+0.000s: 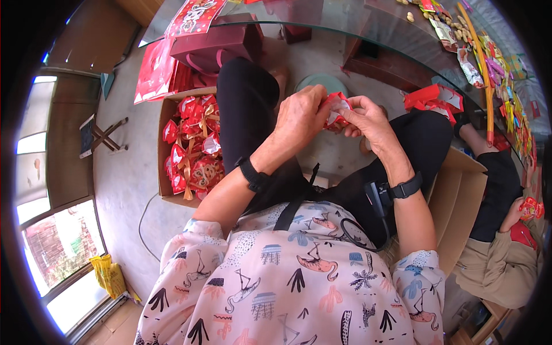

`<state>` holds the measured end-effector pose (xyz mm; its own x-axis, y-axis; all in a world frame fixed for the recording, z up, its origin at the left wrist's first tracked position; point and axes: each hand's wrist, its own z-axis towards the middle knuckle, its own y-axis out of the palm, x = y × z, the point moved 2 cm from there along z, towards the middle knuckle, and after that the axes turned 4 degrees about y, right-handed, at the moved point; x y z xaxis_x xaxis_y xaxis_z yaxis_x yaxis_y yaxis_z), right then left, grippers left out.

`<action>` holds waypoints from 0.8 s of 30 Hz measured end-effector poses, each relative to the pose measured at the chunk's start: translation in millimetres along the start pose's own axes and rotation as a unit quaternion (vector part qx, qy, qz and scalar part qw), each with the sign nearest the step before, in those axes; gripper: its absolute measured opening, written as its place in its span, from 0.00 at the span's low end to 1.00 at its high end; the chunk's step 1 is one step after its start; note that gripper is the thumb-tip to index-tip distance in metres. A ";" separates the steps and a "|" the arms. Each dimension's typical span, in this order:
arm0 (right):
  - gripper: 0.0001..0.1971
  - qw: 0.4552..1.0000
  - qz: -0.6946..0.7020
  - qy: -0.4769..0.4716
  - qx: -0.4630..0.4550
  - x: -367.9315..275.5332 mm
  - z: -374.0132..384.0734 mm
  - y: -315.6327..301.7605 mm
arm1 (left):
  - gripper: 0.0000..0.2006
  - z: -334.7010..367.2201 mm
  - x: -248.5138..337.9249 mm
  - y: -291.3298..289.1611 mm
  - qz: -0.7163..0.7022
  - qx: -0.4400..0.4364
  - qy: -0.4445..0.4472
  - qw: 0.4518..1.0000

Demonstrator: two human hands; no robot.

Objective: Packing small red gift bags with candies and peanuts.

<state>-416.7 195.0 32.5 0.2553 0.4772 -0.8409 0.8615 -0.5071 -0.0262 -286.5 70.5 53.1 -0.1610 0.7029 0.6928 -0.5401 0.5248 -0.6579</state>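
Between my two hands, above my knees, is a small red gift bag point(336, 110) with a pale inside showing at its top. My left hand point(300, 115) pinches its left edge, fingers closed. On the other side my right hand point(368, 121) grips the bag's rim, its thumb lying over the pale inside. What the bag contains is hidden. A cardboard box point(167, 109) left of my leg is filled with several red bags point(198, 144) tied with gold ribbon. On my right thigh rest flat red bags point(434, 100).
A glass table point(322, 12) spans the far side, bearing peanuts, wrapped sweets point(506, 98) and an orange stick point(480, 63). Under it stands a maroon paper bag point(224, 46). Another cardboard box point(454, 195) is at my right. Beyond it, a co-worker's hand point(512, 215) is near a red packet.
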 end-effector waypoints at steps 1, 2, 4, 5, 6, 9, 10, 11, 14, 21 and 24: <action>0.19 1.000 0.013 -0.022 -0.019 1.0 0.5 2.2 | 0.08 -0.8 0.0 1.8 0.001 -0.001 -0.001 1.000; 0.20 0.999 0.042 0.003 -0.005 4.1 1.5 4.0 | 0.08 -1.1 0.2 3.5 0.002 0.005 -0.002 1.000; 0.21 0.997 0.071 0.026 0.010 9.4 3.5 8.7 | 0.08 -1.6 -0.3 5.5 0.004 0.012 -0.001 1.000; 0.20 0.997 0.077 0.016 0.018 11.9 4.4 12.0 | 0.08 -2.1 -0.6 6.3 0.003 0.010 -0.003 1.000; 0.20 0.996 0.081 0.008 0.028 14.5 5.2 14.6 | 0.08 -2.6 -1.0 7.0 0.002 0.008 -0.006 1.000; 0.22 0.992 0.101 -0.063 0.036 19.1 6.6 19.3 | 0.08 -3.6 -3.0 7.8 -0.006 -0.002 -0.023 1.000; 0.22 0.991 0.105 -0.079 0.027 19.7 7.3 19.3 | 0.08 -3.7 -3.5 8.1 -0.006 -0.001 -0.024 1.000; 0.22 0.988 0.043 -0.138 0.048 18.1 7.6 18.5 | 0.08 -3.5 -4.7 8.6 -0.004 -0.007 -0.038 0.999; 0.22 0.975 -0.064 -0.199 0.074 17.2 6.4 16.3 | 0.07 -2.6 -7.9 10.4 -0.017 -0.011 -0.059 0.998; 0.08 0.980 -0.076 -0.149 0.103 13.9 4.1 9.7 | 0.09 -1.1 -17.8 12.3 -0.045 -0.025 -0.083 0.995; 0.07 0.961 -0.129 -0.205 0.136 10.2 -0.8 5.0 | 0.10 -1.1 -16.0 12.2 -0.049 -0.011 -0.057 0.997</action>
<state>-409.4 197.9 24.2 -0.1932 0.3183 -0.9281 0.7128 -0.6045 -0.3557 -289.6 66.2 33.7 -0.2022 0.5889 0.7825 -0.5403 0.5993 -0.5907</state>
